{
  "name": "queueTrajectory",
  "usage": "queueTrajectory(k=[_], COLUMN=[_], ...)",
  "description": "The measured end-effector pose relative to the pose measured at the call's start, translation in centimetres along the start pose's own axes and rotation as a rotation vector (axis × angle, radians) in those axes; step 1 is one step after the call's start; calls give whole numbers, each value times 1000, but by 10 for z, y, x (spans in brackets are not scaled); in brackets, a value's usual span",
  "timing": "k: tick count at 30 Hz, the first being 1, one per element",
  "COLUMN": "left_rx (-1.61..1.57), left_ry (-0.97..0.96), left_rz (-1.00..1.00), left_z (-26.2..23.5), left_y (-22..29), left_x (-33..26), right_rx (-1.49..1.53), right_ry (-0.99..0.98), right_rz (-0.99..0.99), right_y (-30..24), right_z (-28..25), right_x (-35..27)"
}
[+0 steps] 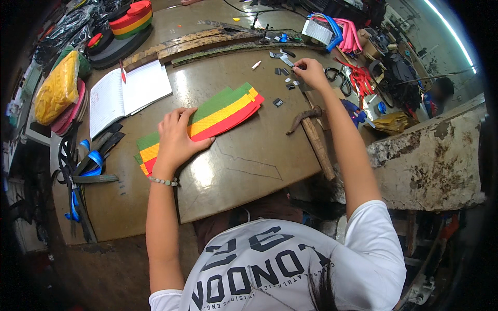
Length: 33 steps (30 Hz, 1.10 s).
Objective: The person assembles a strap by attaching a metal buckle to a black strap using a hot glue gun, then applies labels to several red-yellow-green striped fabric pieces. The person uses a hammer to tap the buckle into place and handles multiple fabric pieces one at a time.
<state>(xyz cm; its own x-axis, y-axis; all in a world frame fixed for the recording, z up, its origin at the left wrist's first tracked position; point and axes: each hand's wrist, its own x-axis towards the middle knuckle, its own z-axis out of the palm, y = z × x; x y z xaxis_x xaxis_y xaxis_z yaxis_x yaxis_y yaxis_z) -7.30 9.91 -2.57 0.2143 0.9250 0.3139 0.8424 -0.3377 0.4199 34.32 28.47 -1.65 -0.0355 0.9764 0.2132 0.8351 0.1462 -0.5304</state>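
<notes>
My left hand (179, 135) lies across a stack of webbing strips (223, 113) striped green, yellow and red. Its thumb is along the near edge and its fingers are at the far edge, holding the stack against the table. Farther off to the right, my right hand (311, 73) has its fingers pinched together above the table; what they hold, if anything, is hidden. Just left of these fingertips lies a small silver-grey piece (286, 61). Several small dark pieces lie near that hand, one of them a black square piece (278, 102) closer to the strips.
A wooden-handled hammer (317, 147) lies by my right forearm, with black-handled scissors (340, 79) beyond. An open notebook (109, 98), a yellow bundle (58, 89) and black and blue straps (88, 163) are at left. Wooden bars (197, 45) and a striped webbing roll (132, 23) stand behind.
</notes>
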Motion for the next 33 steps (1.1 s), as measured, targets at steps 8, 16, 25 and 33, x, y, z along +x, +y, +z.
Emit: queueTrajectory(k=[8,16,25,33], left_rx=[-30,-16,-21,-17], left_ry=[-3,-10,-15,-6], left_rz=[0,-5,-9,-4], left_z=[-2,0,0,2], left_y=[1,0,0,-1], left_x=[1,1,1,1], right_rx=[-273,-403,-237,-135], right_ry=[-108,-96,-210,-168], right_rz=[-267,-243,-311,-364], right_y=[-37,-52,-41,-39], right_z=[30,38,-18,2], right_x=[16,11,-64,-78])
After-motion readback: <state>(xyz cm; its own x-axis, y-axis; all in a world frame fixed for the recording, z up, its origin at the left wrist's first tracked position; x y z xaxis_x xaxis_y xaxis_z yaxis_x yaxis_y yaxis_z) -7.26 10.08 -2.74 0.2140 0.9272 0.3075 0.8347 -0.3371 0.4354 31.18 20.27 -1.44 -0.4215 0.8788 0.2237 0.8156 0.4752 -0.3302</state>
